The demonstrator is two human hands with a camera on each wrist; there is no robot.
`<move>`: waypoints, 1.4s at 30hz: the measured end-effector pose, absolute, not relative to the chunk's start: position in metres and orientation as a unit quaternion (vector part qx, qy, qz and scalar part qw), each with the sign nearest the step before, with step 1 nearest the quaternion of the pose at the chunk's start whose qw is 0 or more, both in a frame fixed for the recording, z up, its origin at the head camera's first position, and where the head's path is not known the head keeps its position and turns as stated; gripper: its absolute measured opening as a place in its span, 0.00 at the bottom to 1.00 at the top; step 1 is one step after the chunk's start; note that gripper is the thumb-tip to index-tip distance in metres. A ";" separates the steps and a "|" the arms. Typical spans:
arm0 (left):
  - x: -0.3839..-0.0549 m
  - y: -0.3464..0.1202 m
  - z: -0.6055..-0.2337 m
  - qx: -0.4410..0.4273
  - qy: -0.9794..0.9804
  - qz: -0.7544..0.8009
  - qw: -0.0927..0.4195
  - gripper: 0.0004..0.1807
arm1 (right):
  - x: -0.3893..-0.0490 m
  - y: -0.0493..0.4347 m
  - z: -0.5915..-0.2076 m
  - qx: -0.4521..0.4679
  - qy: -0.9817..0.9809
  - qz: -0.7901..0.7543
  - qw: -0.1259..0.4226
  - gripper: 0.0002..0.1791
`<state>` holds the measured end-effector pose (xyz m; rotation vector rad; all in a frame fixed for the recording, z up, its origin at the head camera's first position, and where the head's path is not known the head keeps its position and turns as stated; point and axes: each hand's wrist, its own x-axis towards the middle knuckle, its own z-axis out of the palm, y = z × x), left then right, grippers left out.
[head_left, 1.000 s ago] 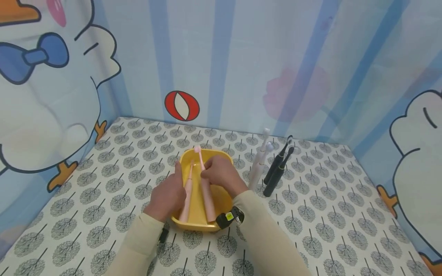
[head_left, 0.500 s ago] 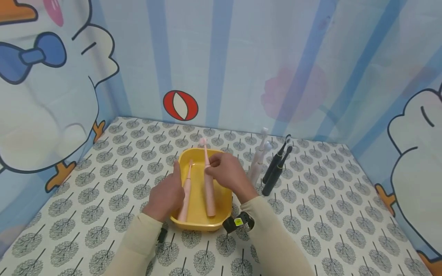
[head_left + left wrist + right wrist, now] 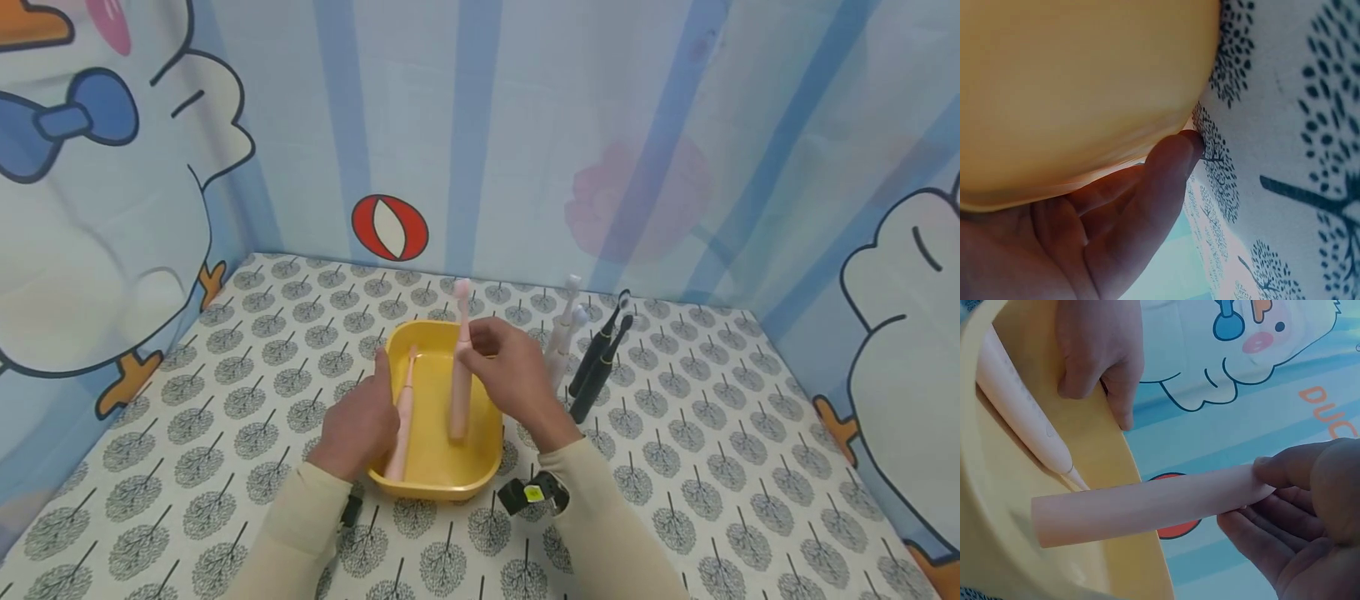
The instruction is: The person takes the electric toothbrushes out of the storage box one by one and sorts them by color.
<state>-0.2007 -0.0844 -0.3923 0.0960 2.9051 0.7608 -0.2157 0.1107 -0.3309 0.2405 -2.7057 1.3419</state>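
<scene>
White tree-print cloth: my right hand pinches raised pink toothbrush, left hand grips yellow plastic tray; second pink toothbrush, inside, seems outstanding.

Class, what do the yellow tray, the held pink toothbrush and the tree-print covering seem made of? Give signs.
Yellow tray: probably plastic, glossy; smooth rim, soft sheen.
Held pink toothbrush: likely plastic, satin; smooth handle.
Tree-print covering: perhaps fabric, matte; dull in the head view, weave unclear.
</scene>
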 end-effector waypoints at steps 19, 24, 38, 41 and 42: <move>-0.204 -0.085 -0.395 0.038 0.971 0.231 0.047 0.41 | -0.203 0.137 -0.316 0.142 -0.856 0.476 0.146 0.14; -0.203 -0.085 -0.394 0.040 0.972 0.227 0.050 0.40 | -0.197 0.141 -0.310 0.150 -0.851 0.475 0.167 0.13; -0.201 -0.086 -0.393 0.044 0.974 0.218 0.048 0.40 | -0.166 0.169 -0.291 0.106 -0.845 0.487 0.192 0.16; -0.201 -0.085 -0.393 0.046 0.974 0.217 0.046 0.41 | -0.160 0.179 -0.290 0.094 -0.854 0.472 0.201 0.16; -0.201 -0.085 -0.393 0.047 0.974 0.217 0.045 0.41 | -0.159 0.182 -0.291 0.090 -0.857 0.464 0.205 0.17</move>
